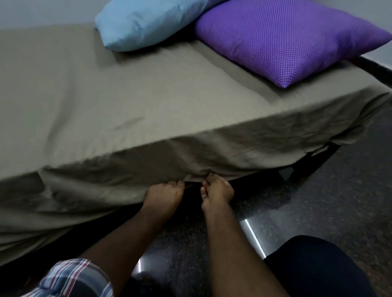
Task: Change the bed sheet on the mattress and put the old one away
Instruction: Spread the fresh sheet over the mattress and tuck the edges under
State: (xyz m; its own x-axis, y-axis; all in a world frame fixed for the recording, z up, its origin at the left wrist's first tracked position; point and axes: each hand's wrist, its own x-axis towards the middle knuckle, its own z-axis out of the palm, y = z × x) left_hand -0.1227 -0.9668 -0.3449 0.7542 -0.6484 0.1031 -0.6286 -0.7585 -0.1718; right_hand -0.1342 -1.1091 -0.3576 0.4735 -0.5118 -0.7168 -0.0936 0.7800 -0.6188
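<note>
Head view: both hands' grip on sheet hem, pillows beyond.

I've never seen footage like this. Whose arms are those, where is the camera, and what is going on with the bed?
There is no machine here: a person wears a wide-angle camera on the head, so you look forward and down along their own arms. The single picture is that head view. The left hand and the right hand meet at the lower edge of a grey-brown bed sheet that covers the mattress and hangs down its near side. Both hands have curled fingers taking a grip on the sheet's hem. At the far end of the bed lie a light blue pillow and a purple dotted pillow, the blue one leaning over the purple one's corner. Below is a dark speckled floor.
</note>
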